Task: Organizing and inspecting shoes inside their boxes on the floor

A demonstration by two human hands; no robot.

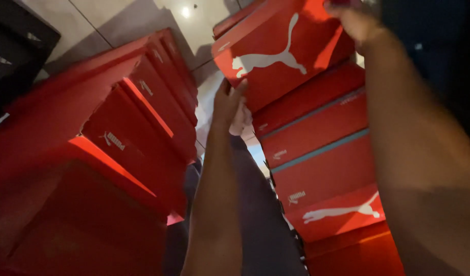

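Note:
I hold a red shoebox (281,51) with a white animal emblem on its lid, tilted, on top of the right stack. My left hand (228,102) grips its near left corner from below. My right hand (355,20) clasps its far right edge at the top of the view. Beneath it rises a stack of several red shoeboxes (322,158), some with a teal stripe along the lid edge.
A second stack of red shoeboxes (132,133) stands at the left. A black box (15,46) lies at the top left. Pale floor tiles (117,15) show between the stacks. My dark trouser leg (260,214) runs down the gap.

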